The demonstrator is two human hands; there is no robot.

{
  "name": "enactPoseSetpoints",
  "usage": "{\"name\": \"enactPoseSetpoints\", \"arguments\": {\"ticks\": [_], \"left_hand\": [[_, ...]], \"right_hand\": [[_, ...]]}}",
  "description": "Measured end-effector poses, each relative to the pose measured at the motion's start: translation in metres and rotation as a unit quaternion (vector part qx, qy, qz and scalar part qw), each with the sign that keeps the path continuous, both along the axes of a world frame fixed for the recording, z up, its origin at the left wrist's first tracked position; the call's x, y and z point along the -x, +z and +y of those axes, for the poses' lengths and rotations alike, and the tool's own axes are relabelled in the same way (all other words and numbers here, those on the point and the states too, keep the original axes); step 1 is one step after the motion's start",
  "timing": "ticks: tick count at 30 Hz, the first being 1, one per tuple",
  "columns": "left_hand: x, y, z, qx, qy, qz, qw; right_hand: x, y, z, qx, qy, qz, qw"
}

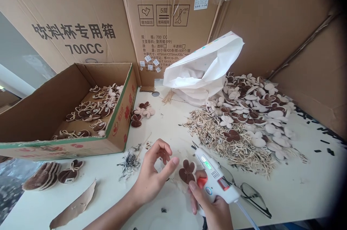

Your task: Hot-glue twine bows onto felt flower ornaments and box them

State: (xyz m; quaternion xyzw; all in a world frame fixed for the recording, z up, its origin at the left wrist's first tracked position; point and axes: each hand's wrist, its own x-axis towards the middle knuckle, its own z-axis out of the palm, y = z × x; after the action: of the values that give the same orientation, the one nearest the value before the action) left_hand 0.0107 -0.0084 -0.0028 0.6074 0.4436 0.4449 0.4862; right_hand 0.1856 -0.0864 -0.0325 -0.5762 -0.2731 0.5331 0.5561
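Flower piece (187,171): dark brown, fuzzy-looking, with rounded petals meeting at a creased centre and a thin pale edge; it sits upright-ish above the surface (151,206), between the two hands.
Right grip: the right hand (213,204) wraps the handle of the glue gun (214,174), its thumb also pressed to the lower edge of the piece.
Left grip: the left hand (154,174) is just left of the piece, fingers curled, thumb apart from them; whether anything small lies within is unclear.
Glue gun: white with orange parts and a lit green patch, nozzle pointing up and left, near the petals.
Beside the gun: eyeglasses (255,199) on the surface.
Beyond the gun: a heap of short beige cords (244,154), with a pile of brown and pale petaled pieces (255,99) behind and partly on it.
Behind: a white bag (200,74), open-mouthed, touching the pile.
Left side: an open cardboard box (116,114) holding pieces tied with pale cord bows; dark thread scraps (129,165) lie near its front corner.
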Motion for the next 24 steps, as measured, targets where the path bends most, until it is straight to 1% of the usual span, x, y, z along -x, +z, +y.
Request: {"name": "enactPoseSetpoints", "arguments": {"ticks": [2,3,5,7,10,12,15,16,18,20,22,23,24], "left_hand": [[0.002,0.004,0.004,-0.038,0.035,0.046,0.998],[0.004,0.005,0.006,-0.062,0.04,0.084,0.994],[0.006,0.005,0.009,-0.122,0.02,0.184,0.975],[0.008,0.004,0.01,-0.183,-0.017,0.303,0.935],[0.01,0.002,0.008,-0.243,-0.059,0.446,0.859],[0.013,0.002,0.006,-0.262,-0.079,0.499,0.822],[0.021,0.001,0.006,-0.296,-0.102,0.532,0.786],[0.025,0.0,0.006,-0.308,-0.099,0.538,0.779],[0.032,-0.002,0.006,-0.32,-0.073,0.549,0.769],[0.038,-0.004,0.004,-0.312,-0.063,0.551,0.771],[0.041,-0.006,0.001,-0.307,-0.099,0.534,0.781],[0.042,-0.007,-0.001,-0.311,-0.117,0.527,0.782],[0.043,-0.008,-0.003,-0.319,-0.119,0.526,0.779]], "right_hand": [[0.0,0.001,0.0,-0.003,-0.01,0.004,1.0],[0.0,0.002,0.0,-0.002,-0.015,0.003,1.0],[-0.001,0.004,0.001,0.003,-0.022,-0.007,1.0],[-0.001,0.004,0.002,0.005,-0.021,-0.013,1.0],[-0.001,0.003,0.002,0.002,-0.015,-0.006,1.0],[-0.002,0.001,0.001,0.008,-0.015,-0.006,1.0],[-0.002,-0.002,0.001,0.004,-0.015,-0.012,1.0],[-0.003,-0.003,0.001,-0.002,-0.014,-0.012,1.0],[-0.003,-0.004,0.001,-0.016,-0.013,-0.005,1.0],[-0.003,-0.004,0.001,-0.026,-0.013,0.003,1.0],[-0.003,-0.005,0.002,-0.025,-0.013,0.006,1.0],[-0.003,-0.005,0.002,-0.023,-0.014,0.007,1.0],[-0.003,-0.005,0.002,-0.022,-0.013,0.008,1.0]]}}
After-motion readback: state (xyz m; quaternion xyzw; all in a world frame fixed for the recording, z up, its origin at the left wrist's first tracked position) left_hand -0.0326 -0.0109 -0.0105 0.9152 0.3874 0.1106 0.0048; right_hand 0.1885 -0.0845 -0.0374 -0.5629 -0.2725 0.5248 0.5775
